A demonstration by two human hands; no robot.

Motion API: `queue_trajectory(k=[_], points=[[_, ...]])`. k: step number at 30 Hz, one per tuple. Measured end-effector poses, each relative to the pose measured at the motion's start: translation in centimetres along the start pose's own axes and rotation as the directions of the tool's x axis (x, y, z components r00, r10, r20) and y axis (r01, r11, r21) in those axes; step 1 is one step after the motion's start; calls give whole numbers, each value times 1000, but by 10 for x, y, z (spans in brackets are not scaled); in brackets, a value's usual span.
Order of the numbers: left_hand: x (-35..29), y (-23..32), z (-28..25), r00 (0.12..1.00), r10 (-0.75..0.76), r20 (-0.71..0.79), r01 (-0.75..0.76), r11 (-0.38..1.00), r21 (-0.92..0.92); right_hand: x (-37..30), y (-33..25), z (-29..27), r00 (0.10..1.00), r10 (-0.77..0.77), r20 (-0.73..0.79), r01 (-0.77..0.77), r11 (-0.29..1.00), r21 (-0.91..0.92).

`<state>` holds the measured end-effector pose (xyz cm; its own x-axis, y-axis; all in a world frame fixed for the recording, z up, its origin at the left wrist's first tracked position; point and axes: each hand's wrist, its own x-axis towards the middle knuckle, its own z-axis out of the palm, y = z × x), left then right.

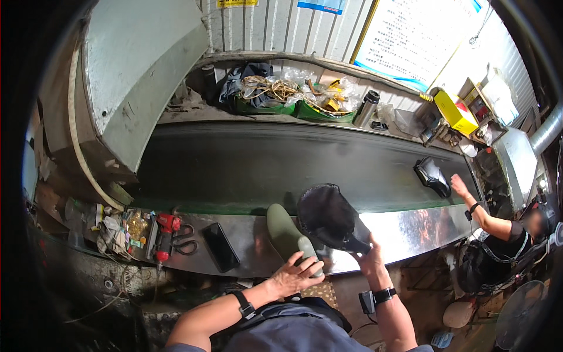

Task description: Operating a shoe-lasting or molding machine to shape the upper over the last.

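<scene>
An olive-green shoe last lies at the front edge of the metal worktop, toe pointing away from me. My left hand grips its heel end, with the fingers laid over the top. Just right of the last, my right hand holds a black shoe upper by its narrow end. The upper's dark hollow opening faces up, and its wide end reaches over the edge of the conveyor belt. It is apart from the last or barely beside it; I cannot tell whether they touch.
Left on the metal worktop lie a black phone, a red air stapler and black-handled scissors. Across the dark conveyor belt, a shelf holds cluttered green bins and a flask. At right, a co-worker's hand is near a black shoe.
</scene>
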<state>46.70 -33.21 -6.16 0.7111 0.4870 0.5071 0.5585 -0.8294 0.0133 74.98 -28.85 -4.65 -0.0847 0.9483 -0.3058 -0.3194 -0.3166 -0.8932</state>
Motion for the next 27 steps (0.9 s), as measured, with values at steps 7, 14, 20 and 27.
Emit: queue_trajectory(k=[7, 14, 20, 27], points=[[26, -27, 2, 504, -759, 412, 272, -313, -910, -73, -40, 4, 935, -330, -130, 253, 877, -408], [7, -135, 31, 69, -579, 812, 483, -693, -535, -101, 35, 50, 613, -349, 709, 761, 20, -648], [7, -164, 80, 317, -944, 92, 917, 280, -285, -58, 95, 69, 817, -536, 212, 528, 547, -650], [-25, -136, 67, -24, -884, 467, 802, -295, -519, -74, 62, 31, 937, -31, 349, 217, 833, -509]])
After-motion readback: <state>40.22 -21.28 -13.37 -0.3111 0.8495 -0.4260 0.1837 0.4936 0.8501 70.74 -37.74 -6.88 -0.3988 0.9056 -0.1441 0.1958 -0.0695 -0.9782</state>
